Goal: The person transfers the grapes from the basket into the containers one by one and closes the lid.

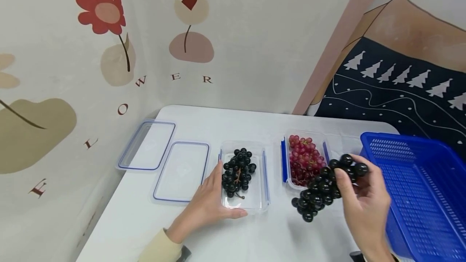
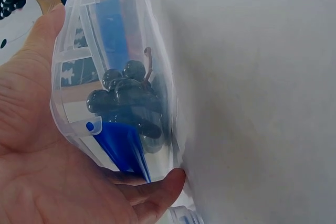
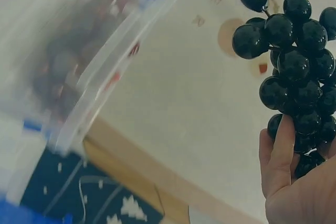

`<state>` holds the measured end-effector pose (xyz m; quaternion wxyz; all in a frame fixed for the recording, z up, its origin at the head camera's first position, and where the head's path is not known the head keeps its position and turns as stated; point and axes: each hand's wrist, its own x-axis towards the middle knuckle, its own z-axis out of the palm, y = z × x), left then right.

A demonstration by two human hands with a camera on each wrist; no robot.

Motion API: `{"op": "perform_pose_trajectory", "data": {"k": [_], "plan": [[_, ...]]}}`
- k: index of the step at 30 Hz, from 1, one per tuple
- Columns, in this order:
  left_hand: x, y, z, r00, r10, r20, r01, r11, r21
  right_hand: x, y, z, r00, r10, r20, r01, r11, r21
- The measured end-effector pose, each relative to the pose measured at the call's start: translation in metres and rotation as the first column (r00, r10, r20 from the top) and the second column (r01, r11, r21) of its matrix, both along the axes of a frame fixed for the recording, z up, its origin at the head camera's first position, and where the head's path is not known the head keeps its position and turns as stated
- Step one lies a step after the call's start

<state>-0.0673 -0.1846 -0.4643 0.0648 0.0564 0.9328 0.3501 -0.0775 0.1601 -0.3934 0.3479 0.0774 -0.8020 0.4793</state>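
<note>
"What does your right grip (image 1: 367, 209) have?"

"A bunch of black grapes (image 1: 320, 191). My thumb and fingers pinch its upper end, and the rest slants down to my left, raised over the bench (image 1: 269, 233). It hangs just at the near end of the clear box (image 1: 284, 163) that holds red grapes (image 1: 306, 151)."

"And your left grip (image 1: 209, 203)?"

"Spread wide around a corner of another clear container (image 1: 255, 198): fingers along its left side, thumb along the near side. A second black bunch (image 1: 238, 171) lies inside, brown stem showing, with bare floor beside and in front of it."

"What else is about you?"

"To my left, two clear lids with blue seals. The nearer lid (image 1: 182, 173) lies on the bench beside the container; the farther lid (image 1: 147, 146) reaches over the bench's left edge. On my right, just beyond the right grip, stands a blue plastic basket (image 1: 429, 189) with slotted walls."
</note>
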Motion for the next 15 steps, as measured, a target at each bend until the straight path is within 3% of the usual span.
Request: {"op": "perform_pose_trajectory", "data": {"k": [8,15], "plan": [[0.000,-0.002,0.000,1.000,-0.009,-0.024,0.009,1.000,0.006,-0.020,-0.046,-0.015,0.970,0.238,-0.041,-0.241,0.968,-0.076],[0.000,-0.002,-0.002,0.999,-0.014,-0.033,0.014,1.000,0.001,-0.031,-0.078,-0.022,0.936,0.348,0.043,-0.340,0.931,-0.134]]}}
